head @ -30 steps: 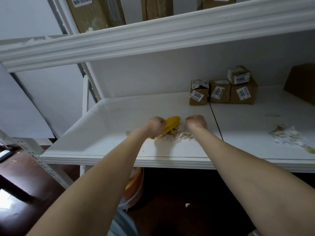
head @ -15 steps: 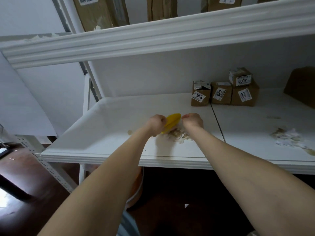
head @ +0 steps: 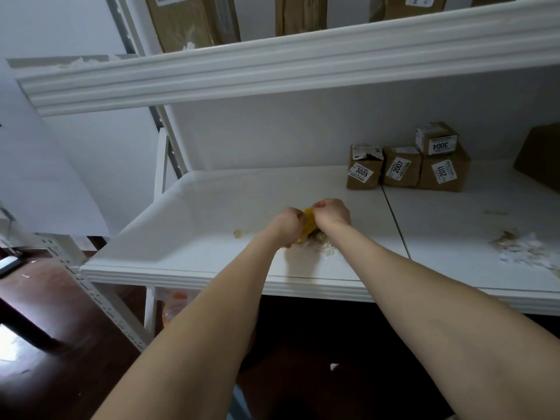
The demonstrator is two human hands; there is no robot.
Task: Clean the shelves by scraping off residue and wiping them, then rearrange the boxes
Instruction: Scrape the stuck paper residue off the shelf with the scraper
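Head view showed my right hand (head: 333, 212) had closed in onto the yellow scraper (head: 309, 223) beside my left hand (head: 288, 224), both fists curled round it over the residue (head: 324, 247) on the shelf (head: 212, 213), suggesting firmer scraping underway.

**Two fists meet at arm's length**

Both bare forearms reach forward from the bottom of the view and converge, so that the hands meet near the middle. The left hand (head: 288, 224) is closed in a fist with its back toward the camera, fingers wrapped round the lower part of a yellow scraper (head: 309, 223). The right hand (head: 333, 212) sits just beside it and slightly higher. It is also curled into a fist, knuckles up, against the scraper's upper end. Its fingertips are hidden, so whether they pinch the tool cannot be told. Both wrists run nearly straight, in line with the forearms.
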